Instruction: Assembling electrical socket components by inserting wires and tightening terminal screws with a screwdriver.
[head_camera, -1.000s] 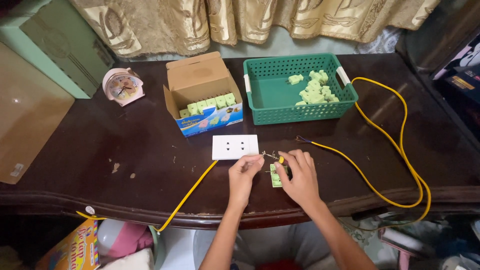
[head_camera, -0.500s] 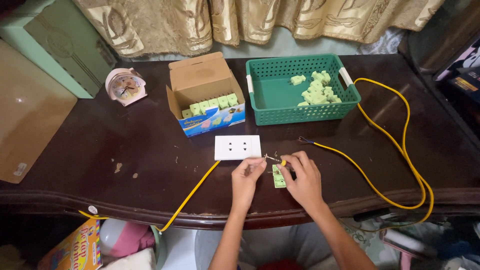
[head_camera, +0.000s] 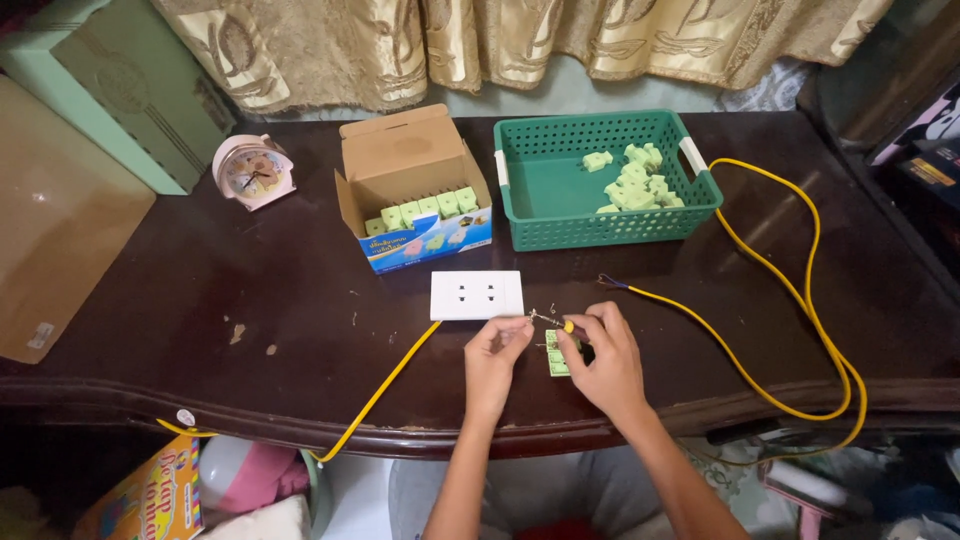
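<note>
Head view: left hand (head_camera: 492, 358) pinches the bare end of the thin yellow insulated wire (head_camera: 385, 390) at its fingers, just below the white rectangular double-socket plate (head_camera: 477, 295) on the dark wooden worktop (head_camera: 200, 310). Right hand (head_camera: 606, 362) grips a small yellow-handled screwdriver (head_camera: 560, 324), fingers clenched, over the small pale green socket module (head_camera: 556, 353) lying between both hands. Risk: the tip could slip off the tiny screw, since the module lies unclamped. Green plastic mesh basket (head_camera: 560, 200) sits well apart.
</note>
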